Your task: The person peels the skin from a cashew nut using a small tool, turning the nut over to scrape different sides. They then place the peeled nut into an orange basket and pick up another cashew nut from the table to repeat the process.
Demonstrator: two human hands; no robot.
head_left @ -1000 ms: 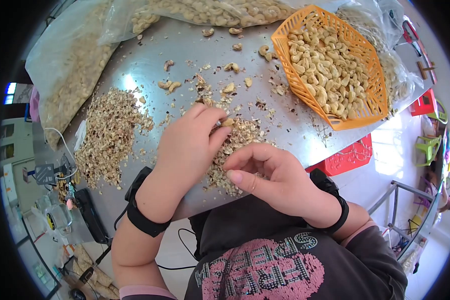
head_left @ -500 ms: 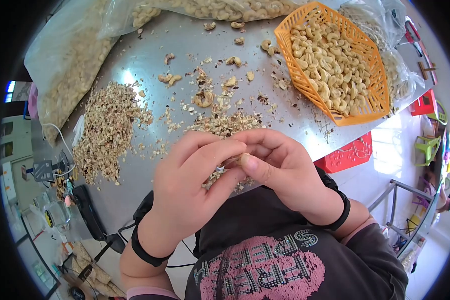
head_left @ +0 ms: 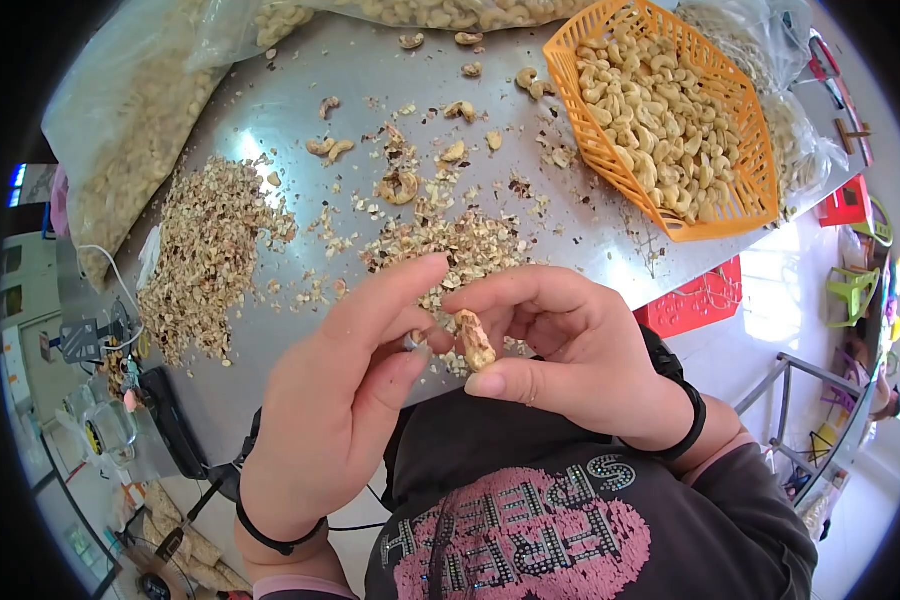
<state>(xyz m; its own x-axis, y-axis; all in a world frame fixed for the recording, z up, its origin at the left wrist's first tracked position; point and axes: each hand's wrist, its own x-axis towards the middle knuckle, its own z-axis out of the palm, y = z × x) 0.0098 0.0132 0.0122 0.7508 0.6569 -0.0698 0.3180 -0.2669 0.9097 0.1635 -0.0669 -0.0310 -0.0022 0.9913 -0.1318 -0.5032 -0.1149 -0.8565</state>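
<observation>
Between the thumb and fingers of my right hand (head_left: 570, 350) is a single cashew nut (head_left: 476, 342), with reddish-brown skin on part of its side. My left hand (head_left: 335, 390) is just left of the nut, its index finger stretched out and raised. A small greyish, shiny thing (head_left: 413, 342) shows by the left thumb tip, held against the curled fingers; its kind I cannot make out. Below and behind the hands lies a heap of skin flakes and nut crumbs (head_left: 460, 245) on the metal table (head_left: 300, 90).
An orange plastic basket (head_left: 610, 170) full of cashews stands at the back right. A larger heap of flakes (head_left: 205, 265) lies left. Clear bags of cashews (head_left: 135, 150) line the back and left edges. Loose cashews (head_left: 398, 187) are scattered mid-table. A red container (head_left: 690, 300) is below the right edge.
My hands have moved apart. The left has shifted left and its index finger has lifted off, so the cashew in my right fingers now shows.
</observation>
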